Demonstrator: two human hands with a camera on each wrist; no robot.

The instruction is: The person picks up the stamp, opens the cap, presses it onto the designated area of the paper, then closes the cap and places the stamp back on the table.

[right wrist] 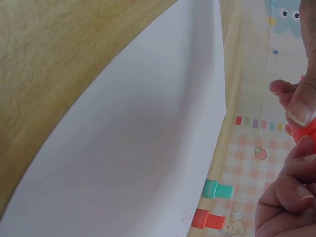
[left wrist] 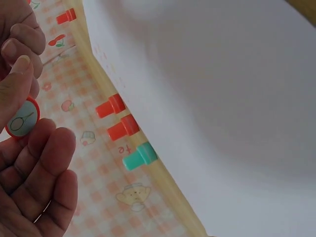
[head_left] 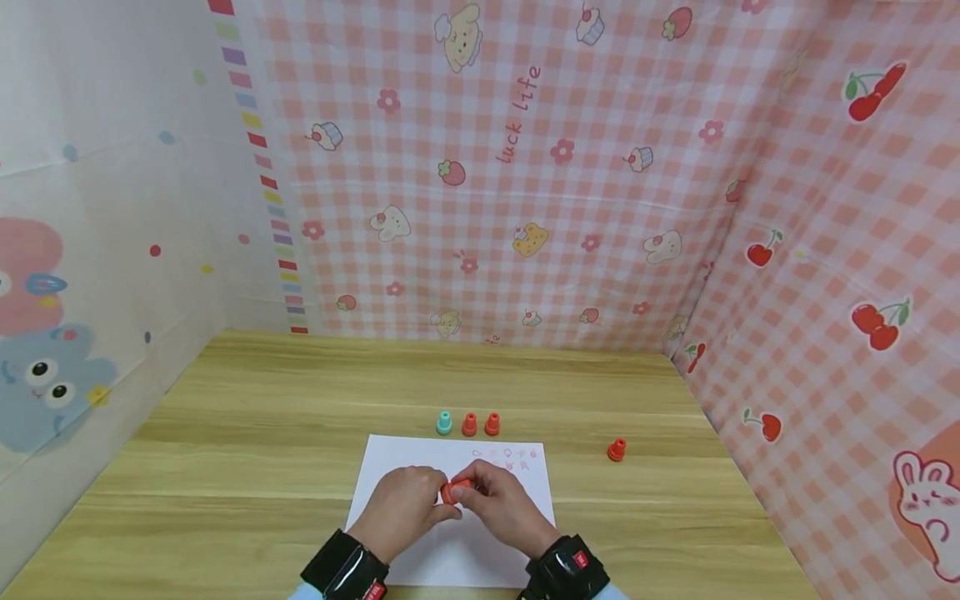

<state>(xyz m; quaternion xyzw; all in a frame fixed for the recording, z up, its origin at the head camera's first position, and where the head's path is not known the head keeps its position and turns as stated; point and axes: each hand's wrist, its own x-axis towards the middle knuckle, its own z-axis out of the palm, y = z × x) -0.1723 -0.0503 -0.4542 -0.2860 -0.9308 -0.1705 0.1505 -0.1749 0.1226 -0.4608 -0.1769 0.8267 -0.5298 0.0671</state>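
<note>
Both hands meet over the white paper and hold one red stamp between them. My left hand has its fingers on the stamp's left side. From the other side, my right hand pinches the stamp between thumb and forefinger. In the left wrist view the stamp's round end faces the camera, with a racket-like outline inside a red rim. Fingers cover most of its body. Small reddish prints mark the paper's upper right.
Behind the paper stand a teal stamp and two red ones, the nearer to it beside the other. Another red stamp stands apart on the right of the wooden table. Patterned cloth encloses the back and sides.
</note>
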